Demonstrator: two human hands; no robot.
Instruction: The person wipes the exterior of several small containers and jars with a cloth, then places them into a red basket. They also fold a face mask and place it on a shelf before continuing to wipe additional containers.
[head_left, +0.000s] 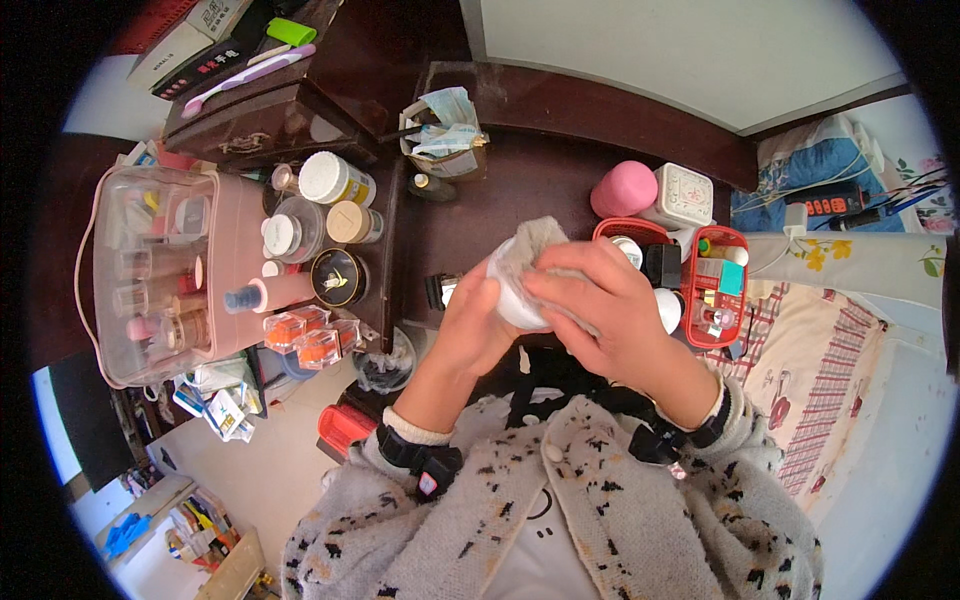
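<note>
Above the near edge of the dark wooden desktop, my left hand grips a white rounded object, perhaps a jar or bottle. A greyish cloth is bunched against it under the fingers of my right hand. My fingers and the cloth hide most of the white object. Just left of my left hand, a small black item lies on the desktop. Close to my right hand stand a red plastic basket holding jars and a black box.
On the left stand a pink cosmetics case with a clear front, a white-lidded jar and a pink pump bottle. A carton of masks sits behind. To the right are a pink cylinder, a white patterned box and another red basket.
</note>
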